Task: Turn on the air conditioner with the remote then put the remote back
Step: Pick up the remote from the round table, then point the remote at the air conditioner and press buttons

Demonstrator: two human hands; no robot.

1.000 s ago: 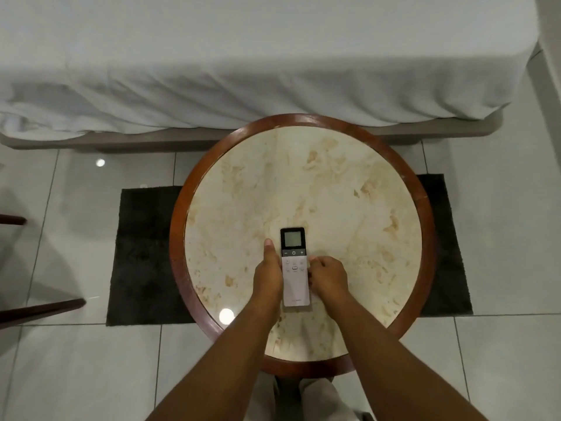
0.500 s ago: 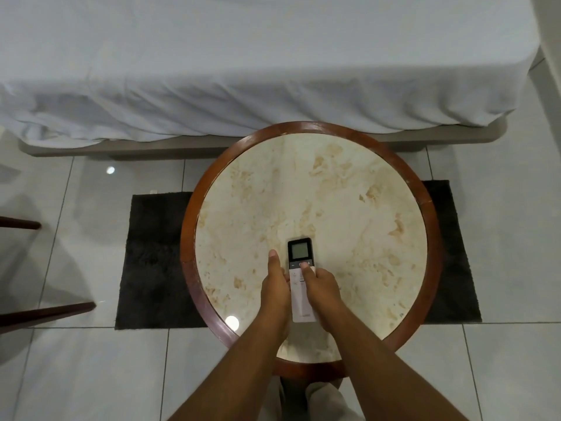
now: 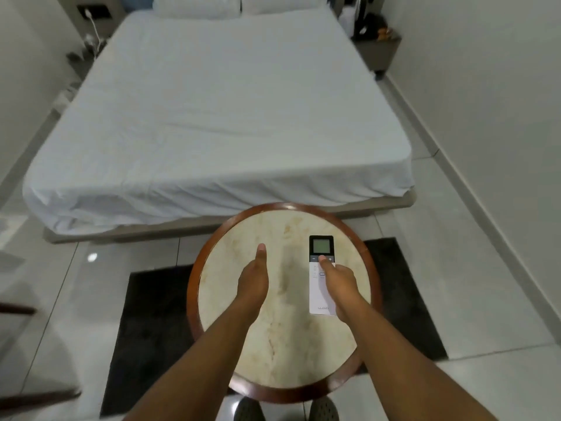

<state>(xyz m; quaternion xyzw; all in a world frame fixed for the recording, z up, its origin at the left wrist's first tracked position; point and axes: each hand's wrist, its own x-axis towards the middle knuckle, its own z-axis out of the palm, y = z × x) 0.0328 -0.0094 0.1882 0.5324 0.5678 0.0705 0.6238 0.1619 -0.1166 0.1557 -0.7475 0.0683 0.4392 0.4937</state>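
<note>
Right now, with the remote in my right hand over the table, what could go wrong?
The right hand alone holds the remote, thumb on its buttons; the left hand is off it, so it may slip. No air conditioner is in view, so the aim may miss.

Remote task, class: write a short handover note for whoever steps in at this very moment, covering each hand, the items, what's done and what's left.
Right hand: holds the remote, thumb on the buttons just below its screen.
Left hand: empty, thumb extended, over the round table.
Remote: raised over the table's right side, screen facing up.
Done: remote picked up.
Cannot tell: whether the air conditioner is on; it is out of view.
Left: confirm the press, set the remote back on the table.
</note>
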